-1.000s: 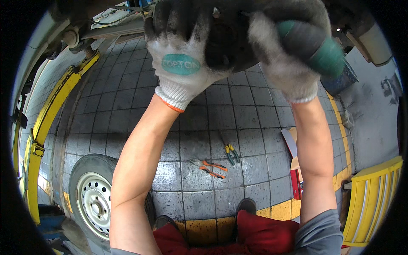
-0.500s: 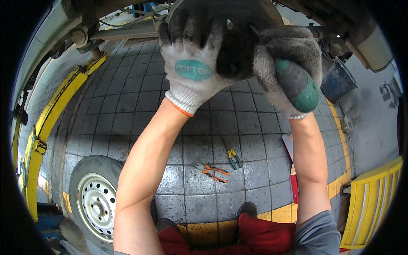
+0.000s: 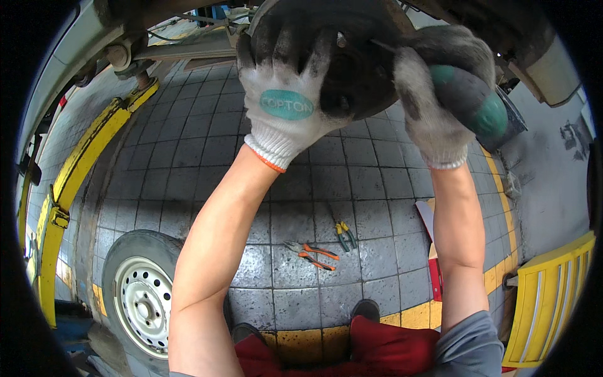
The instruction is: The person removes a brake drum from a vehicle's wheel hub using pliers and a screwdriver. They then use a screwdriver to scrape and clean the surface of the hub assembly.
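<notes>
A dark, dirty brake drum (image 3: 364,75) with wheel studs fills the top middle, below the raised vehicle. My left hand (image 3: 286,85), in a white knitted glove with blackened fingers, lies spread against the drum's left face. In my gloved right hand (image 3: 440,94) is a screwdriver (image 3: 468,97) with a thick green and grey handle. Its thin shaft points left to the drum, near the studs. The tip is too dark to make out, so I cannot tell whether it touches.
On the tiled floor lie orange-handled pliers (image 3: 314,254) and yellow-green pliers (image 3: 345,234). A wheel (image 3: 141,301) rests at the lower left, beside a yellow lift arm (image 3: 88,157). To the right are a dark bucket (image 3: 512,119), a red box (image 3: 434,270) and a yellow slatted stand (image 3: 549,305).
My right hand has moved slightly right, and the screwdriver handle has swung outward to the right, to a flatter angle. My left hand has stayed put on the drum.
</notes>
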Motion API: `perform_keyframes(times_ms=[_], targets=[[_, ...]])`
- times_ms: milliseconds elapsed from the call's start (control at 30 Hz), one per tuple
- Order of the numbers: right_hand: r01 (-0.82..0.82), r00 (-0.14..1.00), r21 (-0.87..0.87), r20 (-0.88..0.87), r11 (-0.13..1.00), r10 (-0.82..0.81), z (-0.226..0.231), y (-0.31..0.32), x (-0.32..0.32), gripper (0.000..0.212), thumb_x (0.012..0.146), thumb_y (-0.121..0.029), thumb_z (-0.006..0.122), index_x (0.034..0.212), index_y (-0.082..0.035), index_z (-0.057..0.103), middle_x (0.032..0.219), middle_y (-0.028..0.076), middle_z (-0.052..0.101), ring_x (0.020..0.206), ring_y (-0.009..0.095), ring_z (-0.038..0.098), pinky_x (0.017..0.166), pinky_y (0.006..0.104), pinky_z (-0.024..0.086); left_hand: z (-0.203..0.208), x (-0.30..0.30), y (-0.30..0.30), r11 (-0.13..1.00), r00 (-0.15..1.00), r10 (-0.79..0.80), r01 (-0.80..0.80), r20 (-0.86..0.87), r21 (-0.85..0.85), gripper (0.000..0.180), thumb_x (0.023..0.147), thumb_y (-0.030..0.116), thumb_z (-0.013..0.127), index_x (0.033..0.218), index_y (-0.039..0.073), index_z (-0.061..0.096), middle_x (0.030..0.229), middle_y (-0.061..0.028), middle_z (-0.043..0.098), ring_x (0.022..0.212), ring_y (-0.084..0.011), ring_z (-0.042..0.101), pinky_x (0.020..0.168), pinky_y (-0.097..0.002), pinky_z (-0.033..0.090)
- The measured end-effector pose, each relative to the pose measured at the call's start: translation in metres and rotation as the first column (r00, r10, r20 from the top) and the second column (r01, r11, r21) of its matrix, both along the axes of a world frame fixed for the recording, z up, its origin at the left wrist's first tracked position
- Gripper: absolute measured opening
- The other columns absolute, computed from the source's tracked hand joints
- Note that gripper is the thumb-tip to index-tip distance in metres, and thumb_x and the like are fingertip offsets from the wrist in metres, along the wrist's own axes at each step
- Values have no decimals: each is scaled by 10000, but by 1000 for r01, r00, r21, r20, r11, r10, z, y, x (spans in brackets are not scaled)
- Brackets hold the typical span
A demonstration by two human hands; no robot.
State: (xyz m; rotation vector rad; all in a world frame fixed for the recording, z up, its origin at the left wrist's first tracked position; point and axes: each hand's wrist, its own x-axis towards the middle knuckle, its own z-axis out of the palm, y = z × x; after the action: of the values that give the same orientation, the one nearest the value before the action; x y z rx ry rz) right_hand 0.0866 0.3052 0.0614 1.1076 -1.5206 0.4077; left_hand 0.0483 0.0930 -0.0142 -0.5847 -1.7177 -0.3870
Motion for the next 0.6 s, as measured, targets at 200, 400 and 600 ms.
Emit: perform_keyframes(times_ms=[200, 400, 600], targets=[[18, 989, 267, -147, 964, 22, 14, 23, -13, 276, 767, -18, 828, 1029, -65, 755, 1037, 113, 725, 985, 295, 693, 886, 403, 555, -14, -7, -10, 988, 982, 148, -152, -117, -24, 1028, 592, 607, 871, 1432, 106, 555, 1480, -269, 483, 1392, -528, 408, 1131, -695, 318], [512, 853, 29, -138, 859, -504, 2, 15, -22, 289, 813, -63, 800, 1093, -131, 770, 1071, 92, 696, 993, 284, 682, 859, 418, 558, 3, -3, -2, 1000, 1000, -24, 24, 18, 8, 1090, 579, 668, 871, 1505, 211, 522, 1552, -206, 394, 1481, -476, 292, 1156, -687, 257], [115, 993, -73, 46, 991, -112, 7, -10, 14, 196, 824, -30, 814, 1002, -21, 732, 1014, 105, 699, 963, 273, 692, 874, 409, 556, 0, -5, 2, 1000, 1000, 11, -12, 17, 11, 1192, 566, 677, 874, 1565, 185, 450, 1609, -233, 347, 1488, -493, 293, 1185, -647, 240]])
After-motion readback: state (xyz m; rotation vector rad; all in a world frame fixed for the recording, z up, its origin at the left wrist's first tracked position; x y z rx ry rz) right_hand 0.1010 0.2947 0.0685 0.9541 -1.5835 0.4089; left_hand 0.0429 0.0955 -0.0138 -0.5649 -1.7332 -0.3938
